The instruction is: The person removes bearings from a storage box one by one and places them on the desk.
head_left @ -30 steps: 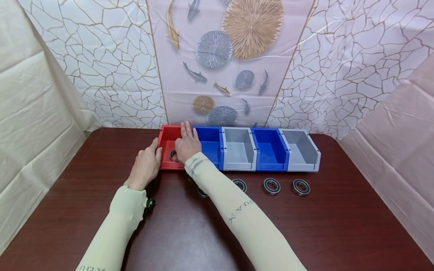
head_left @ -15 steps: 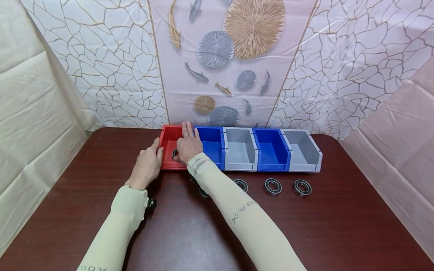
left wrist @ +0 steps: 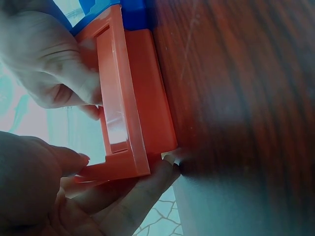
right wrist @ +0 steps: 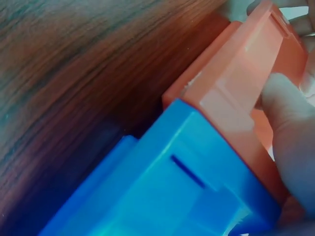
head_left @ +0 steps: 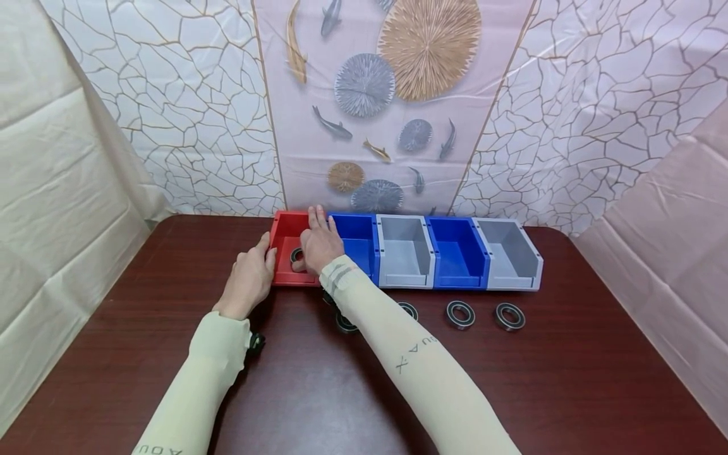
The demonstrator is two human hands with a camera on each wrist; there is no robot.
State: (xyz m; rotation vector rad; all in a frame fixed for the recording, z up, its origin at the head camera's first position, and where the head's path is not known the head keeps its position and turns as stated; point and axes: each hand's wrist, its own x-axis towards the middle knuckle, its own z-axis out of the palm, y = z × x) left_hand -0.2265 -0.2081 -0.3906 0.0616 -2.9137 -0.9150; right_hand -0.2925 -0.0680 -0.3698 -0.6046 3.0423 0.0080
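In the head view, a dark ring-shaped ball bearing (head_left: 296, 254) is inside the red bin (head_left: 287, 276) at the left end of a row. My right hand (head_left: 321, 245) reaches into that bin and pinches the bearing between thumb and index finger; the other fingers stretch toward the back over the wall by the blue bin (head_left: 364, 249). Part of the bearing is hidden behind the hand. My left hand (head_left: 248, 278) grips the red bin's left side wall. In the left wrist view, its fingers lie along the outside of the bin, thumb near the front lip.
Right of the blue bin stand a grey bin (head_left: 404, 278), another blue bin (head_left: 457, 280) and another grey bin (head_left: 510, 282). Several bearings lie before the row, including one at right (head_left: 509, 316); my right forearm partly covers some. A patterned cloth (head_left: 364, 170) hangs behind the table (head_left: 284, 404).
The whole scene shifts slightly rightward in the head view. Both hands keep nearly the same places at the red bin, and the bearing stays inside it.
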